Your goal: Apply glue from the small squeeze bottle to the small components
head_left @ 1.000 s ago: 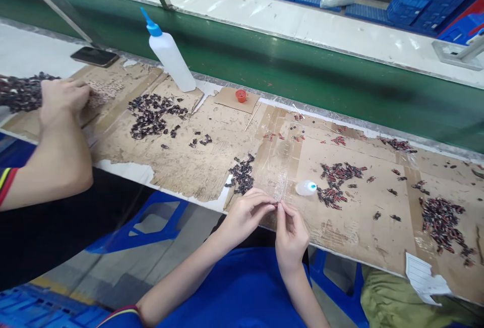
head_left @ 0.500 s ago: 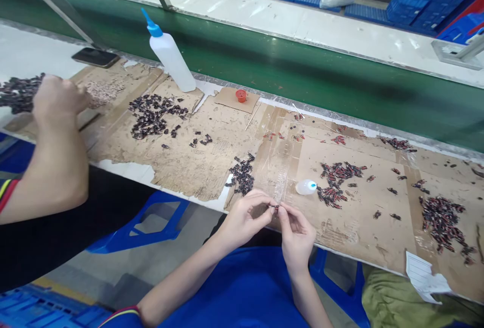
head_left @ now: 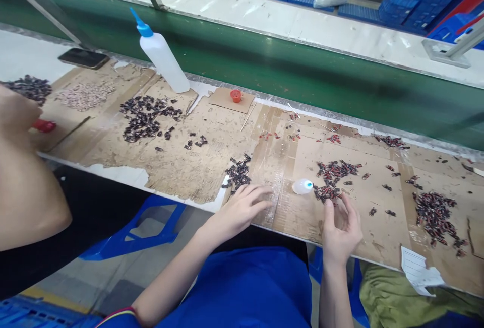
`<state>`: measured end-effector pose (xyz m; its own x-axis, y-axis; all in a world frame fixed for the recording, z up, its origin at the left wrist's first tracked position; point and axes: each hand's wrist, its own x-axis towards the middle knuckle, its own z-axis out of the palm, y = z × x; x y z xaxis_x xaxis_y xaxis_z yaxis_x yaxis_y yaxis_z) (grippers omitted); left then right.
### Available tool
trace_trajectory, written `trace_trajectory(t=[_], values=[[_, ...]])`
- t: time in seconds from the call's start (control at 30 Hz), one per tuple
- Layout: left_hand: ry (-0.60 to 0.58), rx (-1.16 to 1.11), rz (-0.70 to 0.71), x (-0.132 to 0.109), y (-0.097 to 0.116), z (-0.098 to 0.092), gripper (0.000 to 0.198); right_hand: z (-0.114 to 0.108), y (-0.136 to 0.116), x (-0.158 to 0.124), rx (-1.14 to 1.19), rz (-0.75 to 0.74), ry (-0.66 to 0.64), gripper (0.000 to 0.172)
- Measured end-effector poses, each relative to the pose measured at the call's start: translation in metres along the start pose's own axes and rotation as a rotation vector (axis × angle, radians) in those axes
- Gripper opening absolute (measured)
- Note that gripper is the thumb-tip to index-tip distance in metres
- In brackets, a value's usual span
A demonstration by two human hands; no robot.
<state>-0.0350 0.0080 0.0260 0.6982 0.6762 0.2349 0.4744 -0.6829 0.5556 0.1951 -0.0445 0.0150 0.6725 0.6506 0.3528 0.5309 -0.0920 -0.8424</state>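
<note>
My left hand (head_left: 242, 209) hovers at the table's front edge, fingers apart and holding nothing visible, just below a small heap of dark parts (head_left: 239, 173). My right hand (head_left: 341, 227) reaches over the cardboard, thumb and index finger apart, at the lower edge of a pile of black and red parts (head_left: 338, 169). No part shows between those fingers. A small white bottle with a blue tip (head_left: 302, 186) lies between the two hands, left of that pile.
At the left a co-worker's arm (head_left: 30, 182) leans over the table near a red object (head_left: 44, 126). Further back are a large bottle (head_left: 164, 61), a phone (head_left: 83, 58) and a red cup (head_left: 236, 96). Another pile (head_left: 436, 217) lies right.
My hands, earlier together around a small dark part, have separated. The right one has moved right to the pile; the left has opened. The co-worker's hand has moved left.
</note>
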Motion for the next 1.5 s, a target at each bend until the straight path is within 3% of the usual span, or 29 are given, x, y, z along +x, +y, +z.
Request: trace_trajectory(t=[0.13, 0.23, 0.37, 0.47, 0.57, 0.7, 0.83, 0.93, 1.17, 1.5], values=[[-0.122, 0.126, 0.110, -0.001, -0.003, 0.003, 0.036, 0.014, 0.000, 0.007, -0.151, -0.349, -0.209, 0.050], [-0.102, 0.140, 0.094, 0.001, -0.001, 0.006, 0.025, 0.029, -0.003, 0.007, -0.159, -0.397, -0.283, 0.044], [0.097, 0.008, 0.032, 0.005, 0.002, 0.014, 0.033, 0.034, -0.009, 0.008, -0.053, -0.308, -0.351, 0.028], [0.271, -0.181, -0.037, 0.009, 0.003, 0.023, 0.035, 0.029, -0.012, 0.005, 0.149, -0.076, -0.422, 0.029], [0.336, -0.324, -0.156, 0.012, 0.004, 0.034, 0.029, 0.023, -0.010, -0.002, 0.337, 0.135, -0.435, 0.034], [0.381, -0.194, -0.188, 0.010, 0.001, 0.042, 0.027, 0.021, -0.001, -0.006, 0.509, 0.216, -0.310, 0.039], [0.416, -0.043, -0.207, 0.004, -0.003, 0.039, 0.025, 0.025, 0.001, -0.003, 0.669, 0.369, -0.153, 0.032], [0.417, -0.038, -0.205, 0.001, -0.003, 0.037, 0.021, 0.028, -0.002, -0.002, 0.698, 0.466, -0.109, 0.030], [0.376, -0.061, -0.209, 0.001, -0.003, 0.040, 0.021, 0.035, -0.015, -0.009, 0.467, 0.401, -0.264, 0.034], [0.450, -0.030, -0.202, 0.004, -0.003, 0.040, 0.023, 0.037, -0.029, -0.014, 0.258, 0.233, -0.313, 0.029]])
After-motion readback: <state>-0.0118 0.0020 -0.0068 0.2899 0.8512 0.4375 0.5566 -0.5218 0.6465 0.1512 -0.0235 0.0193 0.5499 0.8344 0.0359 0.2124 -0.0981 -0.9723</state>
